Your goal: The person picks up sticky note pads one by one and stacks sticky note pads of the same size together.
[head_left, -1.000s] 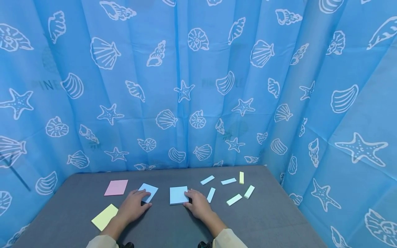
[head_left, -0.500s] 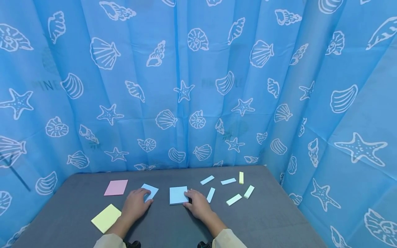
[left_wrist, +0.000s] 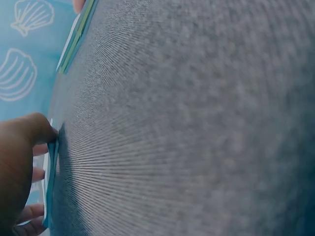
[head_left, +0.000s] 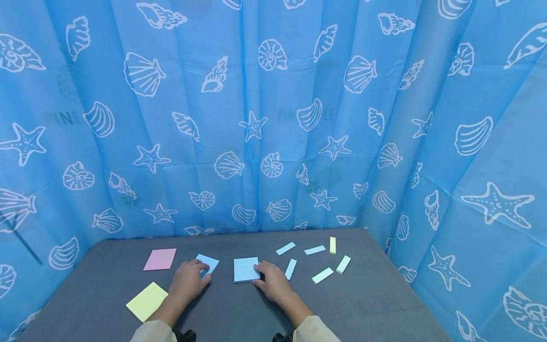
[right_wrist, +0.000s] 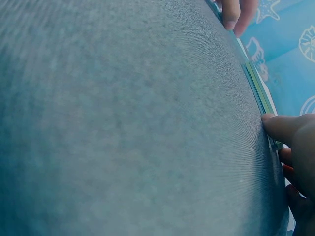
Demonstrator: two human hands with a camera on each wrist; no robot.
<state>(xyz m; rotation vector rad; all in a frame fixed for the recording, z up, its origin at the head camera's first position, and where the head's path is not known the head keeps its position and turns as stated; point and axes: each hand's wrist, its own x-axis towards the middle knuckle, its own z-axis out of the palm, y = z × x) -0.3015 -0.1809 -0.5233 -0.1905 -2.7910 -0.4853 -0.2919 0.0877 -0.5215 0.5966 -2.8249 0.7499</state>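
A light-blue sticky note pad [head_left: 209, 262] lies turned at an angle on the grey table. My left hand [head_left: 185, 284] pinches its near left side, thumb at the lower edge and fingers over the top, covering part of it. To the right sits a square stack of sticky note pads [head_left: 245, 269], blue on top; green and blue layers show along its side [left_wrist: 75, 42] in the left wrist view. My right hand [head_left: 273, 282] grips the stack's right edge between thumb and fingers. A gap of bare table separates pad and stack.
A pink square pad [head_left: 160, 259] lies back left, and a yellow pad [head_left: 146, 301] beside my left forearm. Several narrow sticky note strips, such as a yellow one [head_left: 332, 245] and a pale green one [head_left: 322, 275], lie right. A blue shell-print curtain [head_left: 273, 118] hangs behind.
My left hand and forearm have shifted a little to the right, the blue pad sliding slightly with them. More of the yellow pad shows. The right hand and the stack have stayed put.
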